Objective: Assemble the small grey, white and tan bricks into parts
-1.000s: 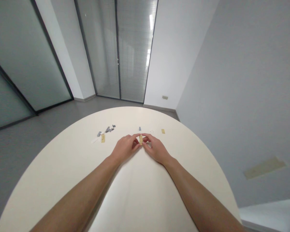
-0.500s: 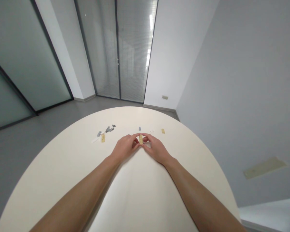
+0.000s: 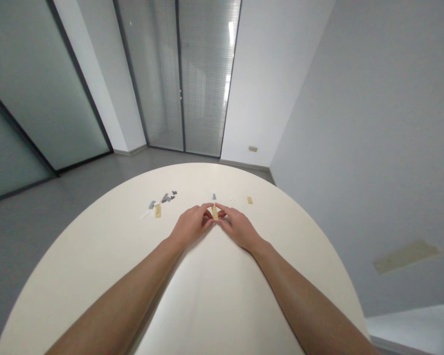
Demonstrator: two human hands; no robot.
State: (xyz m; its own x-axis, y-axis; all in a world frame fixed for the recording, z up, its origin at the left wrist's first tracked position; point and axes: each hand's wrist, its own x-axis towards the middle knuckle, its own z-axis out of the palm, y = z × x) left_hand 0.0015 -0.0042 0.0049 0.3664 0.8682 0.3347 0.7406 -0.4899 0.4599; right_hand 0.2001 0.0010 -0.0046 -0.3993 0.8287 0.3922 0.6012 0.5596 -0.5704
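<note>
Between my two hands, a small tan studded building-brick plate (image 3: 215, 212) is held upright by the fingertips. My left hand (image 3: 192, 223) pinches it from the left, thumb low and index finger at its top. From the other side my right hand (image 3: 239, 227) grips it in the same way. Just beyond the fingers lies a small grey-blue piece (image 3: 214, 196). Another tan plate (image 3: 158, 211) rests on the table left of my left hand, and a plain tan piece (image 3: 249, 200) lies beyond my right hand.
A loose group of grey and dark pieces (image 3: 166, 198) is spread at the far left of the round white table (image 3: 200, 286). Close to it is a thin white strip (image 3: 146, 214). Glass partitions (image 3: 203, 88) and walls stand behind the table.
The tan plate between my fingertips has tilted slightly, its top leaning a little to the left. Both hands stay in nearly the same place.
</note>
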